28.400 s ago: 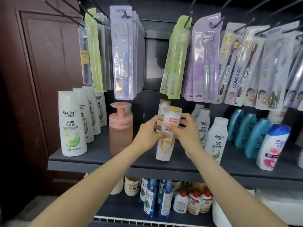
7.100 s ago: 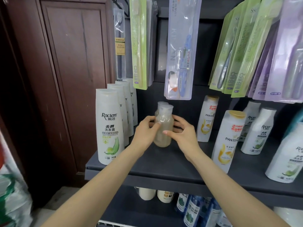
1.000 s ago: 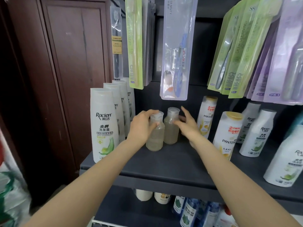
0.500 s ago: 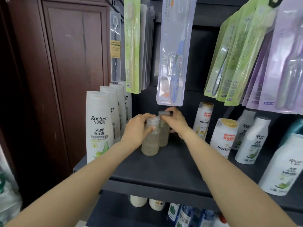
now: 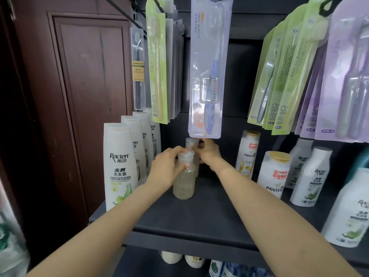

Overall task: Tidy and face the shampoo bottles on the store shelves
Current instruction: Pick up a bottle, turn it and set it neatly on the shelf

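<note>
Hands (image 5: 167,166) apparently around clear bottles (image 5: 183,182)

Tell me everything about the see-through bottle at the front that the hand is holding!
The front clear bottle looks like see-through plastic, round, with a narrower neck and a pale cap. It holds cloudy, yellowish liquid and shows no label. It stands upright on the dark shelf, right in front of a second clear bottle. The left hand has its grip around the neck and cap, thumb on the front. The right hand holds the second clear bottle, not this one.
</note>
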